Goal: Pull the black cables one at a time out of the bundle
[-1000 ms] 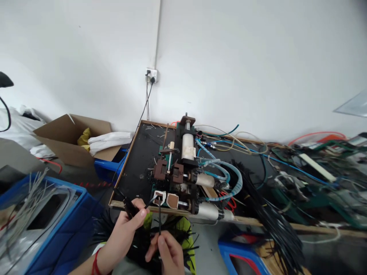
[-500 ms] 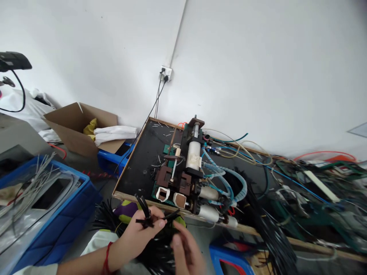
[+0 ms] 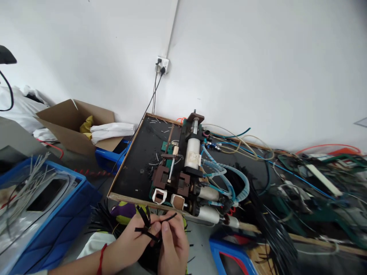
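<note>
My left hand (image 3: 133,241), with a red string on its wrist, is closed around several short, flat black cables (image 3: 143,216) whose ends stick up past the fingers. Fingertip to fingertip with it, my right hand (image 3: 174,244) pinches a thin black cable end (image 3: 171,217) that points up to the right. More black cables (image 3: 100,219) lie in a bundle below and left of my hands. Just beyond my fingers is the front of a pneumatic machine (image 3: 193,152), with two brown blocks edged in white. Neither hand touches it.
The machine stands on a black wood-edged bench (image 3: 134,156) with scattered cable scraps. A blue crate (image 3: 73,206) at left holds grey wires and a phone. Behind it is an open cardboard box (image 3: 57,122). A long black cable bundle (image 3: 275,236) hangs over the bench edge at right.
My right hand has moved left and up to meet my left hand, and its fingers have closed on a black cable end. The left hand keeps its hold. The camera view has shifted slightly.
</note>
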The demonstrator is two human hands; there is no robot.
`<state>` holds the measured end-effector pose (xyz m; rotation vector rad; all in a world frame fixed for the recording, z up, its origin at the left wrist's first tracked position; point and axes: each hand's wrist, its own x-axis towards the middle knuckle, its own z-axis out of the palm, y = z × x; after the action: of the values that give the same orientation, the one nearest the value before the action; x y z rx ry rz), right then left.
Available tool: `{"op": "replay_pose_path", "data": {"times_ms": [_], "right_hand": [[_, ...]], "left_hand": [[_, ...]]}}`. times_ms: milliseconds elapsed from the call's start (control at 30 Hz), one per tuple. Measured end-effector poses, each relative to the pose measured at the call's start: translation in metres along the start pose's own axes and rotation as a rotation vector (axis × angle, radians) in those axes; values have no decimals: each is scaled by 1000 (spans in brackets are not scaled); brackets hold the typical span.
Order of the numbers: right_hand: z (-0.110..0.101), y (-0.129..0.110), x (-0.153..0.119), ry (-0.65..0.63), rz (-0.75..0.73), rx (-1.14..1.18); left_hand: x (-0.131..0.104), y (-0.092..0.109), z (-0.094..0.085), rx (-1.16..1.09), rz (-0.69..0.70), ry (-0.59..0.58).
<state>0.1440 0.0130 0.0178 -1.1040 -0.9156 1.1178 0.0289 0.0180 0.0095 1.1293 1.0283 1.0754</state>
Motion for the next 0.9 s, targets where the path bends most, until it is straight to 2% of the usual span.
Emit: {"op": "replay_pose_path", "data": {"times_ms": [67, 133, 233, 333, 400, 467, 533, 700, 767, 900], "right_hand": [[-2, 0, 2, 69, -46, 62], [-7, 0, 5, 127, -99, 146], [-11, 1, 4, 150, -16, 161], [-7, 3, -4, 87, 105, -73], [-1, 3, -9, 0, 65, -226], [3, 5, -11, -91, 36, -282], [3, 9, -12, -171, 104, -261], [-4, 22, -14, -351, 255, -38], [-4, 25, -14, -350, 288, 162], [0, 23, -8, -260, 378, 639]], "left_hand": [[4, 6, 1, 12, 22, 37], [10, 12, -2, 13, 57, 168], [17, 18, -11, 18, 16, 329], [16, 22, -15, 68, -10, 311], [11, 25, -12, 99, 20, 317], [8, 28, -10, 102, 24, 379], [9, 31, -11, 96, -8, 427], [20, 30, -25, -24, -114, 481], [22, 27, -29, -128, -109, 439], [24, 23, -31, -355, 27, 337]]}}
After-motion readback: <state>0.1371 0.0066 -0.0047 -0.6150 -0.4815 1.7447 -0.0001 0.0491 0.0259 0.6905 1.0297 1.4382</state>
